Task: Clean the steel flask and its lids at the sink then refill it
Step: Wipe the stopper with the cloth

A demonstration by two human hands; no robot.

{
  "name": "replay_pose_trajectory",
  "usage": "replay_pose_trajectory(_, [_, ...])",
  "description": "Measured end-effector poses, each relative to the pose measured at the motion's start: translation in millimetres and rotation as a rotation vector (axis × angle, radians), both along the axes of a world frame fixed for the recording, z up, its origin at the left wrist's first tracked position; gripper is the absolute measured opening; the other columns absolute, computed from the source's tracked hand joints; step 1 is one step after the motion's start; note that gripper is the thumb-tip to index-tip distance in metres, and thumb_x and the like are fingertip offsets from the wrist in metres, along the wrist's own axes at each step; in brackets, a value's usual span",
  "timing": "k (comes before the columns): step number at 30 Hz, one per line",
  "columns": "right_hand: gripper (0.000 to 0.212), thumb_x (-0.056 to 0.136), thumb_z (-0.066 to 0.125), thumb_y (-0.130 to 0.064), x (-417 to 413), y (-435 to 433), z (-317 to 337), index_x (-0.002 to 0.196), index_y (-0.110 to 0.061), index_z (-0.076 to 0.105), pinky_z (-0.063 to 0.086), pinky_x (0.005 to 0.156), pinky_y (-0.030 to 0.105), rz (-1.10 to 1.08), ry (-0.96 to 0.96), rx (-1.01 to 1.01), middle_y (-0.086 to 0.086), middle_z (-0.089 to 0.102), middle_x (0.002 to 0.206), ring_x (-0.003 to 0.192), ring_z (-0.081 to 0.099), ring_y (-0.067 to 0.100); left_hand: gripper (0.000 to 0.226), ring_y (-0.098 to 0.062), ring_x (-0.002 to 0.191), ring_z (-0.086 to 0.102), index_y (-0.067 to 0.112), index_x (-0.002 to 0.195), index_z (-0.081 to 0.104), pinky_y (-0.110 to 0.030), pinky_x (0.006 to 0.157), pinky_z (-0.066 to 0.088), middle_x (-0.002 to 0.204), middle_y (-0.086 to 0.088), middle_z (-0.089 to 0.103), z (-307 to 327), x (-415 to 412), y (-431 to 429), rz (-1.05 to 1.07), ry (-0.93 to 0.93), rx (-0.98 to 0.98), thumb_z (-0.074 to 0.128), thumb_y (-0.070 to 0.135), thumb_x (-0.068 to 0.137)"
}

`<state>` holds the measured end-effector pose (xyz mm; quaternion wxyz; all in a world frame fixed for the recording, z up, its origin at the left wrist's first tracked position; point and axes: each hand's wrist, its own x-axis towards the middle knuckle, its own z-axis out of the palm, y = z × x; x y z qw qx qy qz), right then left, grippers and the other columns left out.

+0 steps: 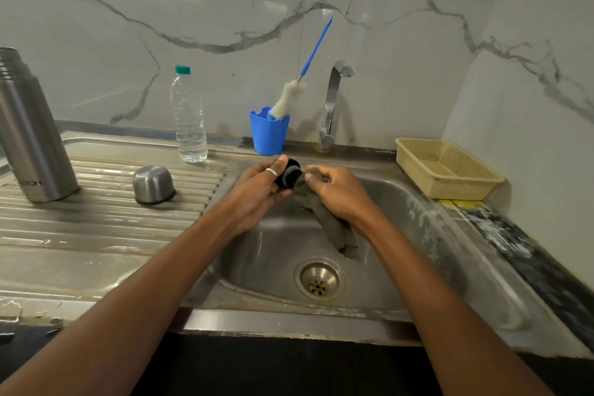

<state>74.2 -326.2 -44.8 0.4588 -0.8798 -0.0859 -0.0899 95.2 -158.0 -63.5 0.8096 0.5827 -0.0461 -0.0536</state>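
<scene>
Over the sink basin (395, 254) my left hand (257, 193) grips a black stopper lid (288, 174) with a grey ring. My right hand (334, 193) pinches a grey cloth (334, 228) against the lid; the cloth hangs down into the basin. The steel flask (30, 135) stands open and upright at the far left of the drainboard. Its steel cup lid (153, 185) sits upside down on the drainboard ridges.
A clear water bottle (189, 119) with a green cap stands at the back. A blue cup (268, 131) holds a bottle brush (289, 99) with a blue handle. The tap (332, 106) is off. A beige basket (446, 167) sits right of the sink.
</scene>
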Motion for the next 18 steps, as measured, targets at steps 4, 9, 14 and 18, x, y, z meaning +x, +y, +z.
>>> replay_pose_trajectory(4, [0.032, 0.106, 0.042, -0.048, 5.6, -7.9, 4.3, 0.107, -0.031, 0.068, 0.055, 0.095, 0.039, -0.117, -0.11, 0.215, -0.005, 0.073, 0.106, 0.101, 0.068, 0.011, 0.035, -0.016, 0.096, 0.073, 0.001, 0.116, 0.066, -0.024, 0.077, 0.057, 0.106, -0.014, 0.076, -2.8, 1.1, -0.3, -0.004, -0.011, 0.035, 0.061, 0.032, 0.1])
replay_pose_trajectory(9, [0.043, 0.109, 0.038, -0.04, 3.7, 8.6, 0.9, 0.152, -0.035, 0.043, 0.034, 0.109, 0.02, 0.002, -0.308, 0.129, -0.01, 0.05, 0.15, 0.135, 0.042, -0.001, 0.026, -0.015, 0.096, 0.069, 0.001, 0.118, 0.065, -0.026, 0.08, 0.059, 0.105, -0.01, 0.071, -5.3, -4.8, -13.2, -0.115, -0.09, 0.053, 0.051, 0.02, 0.107])
replay_pose_trajectory(14, [0.048, 0.11, 0.032, -0.045, 0.8, 10.4, -14.3, 0.157, -0.036, 0.033, 0.032, 0.108, 0.025, 0.104, -0.224, -0.079, -0.002, 0.048, 0.154, 0.141, 0.043, 0.013, 0.023, -0.019, 0.091, 0.063, -0.003, 0.112, 0.064, -0.028, 0.081, 0.059, 0.097, -0.013, 0.066, -6.3, -8.5, -10.5, -0.123, -0.147, 0.09, 0.049, 0.013, 0.107])
replay_pose_trajectory(18, [0.037, 0.109, 0.032, -0.048, -4.5, 8.7, -12.2, 0.128, -0.025, 0.053, 0.042, 0.077, 0.028, -0.01, -0.276, -0.098, -0.01, 0.066, 0.097, 0.09, 0.063, 0.007, 0.019, -0.016, 0.088, 0.064, 0.001, 0.107, 0.065, -0.026, 0.082, 0.058, 0.093, -0.009, 0.068, -3.5, -9.8, -9.8, -0.149, -0.137, 0.031, 0.049, 0.011, 0.106])
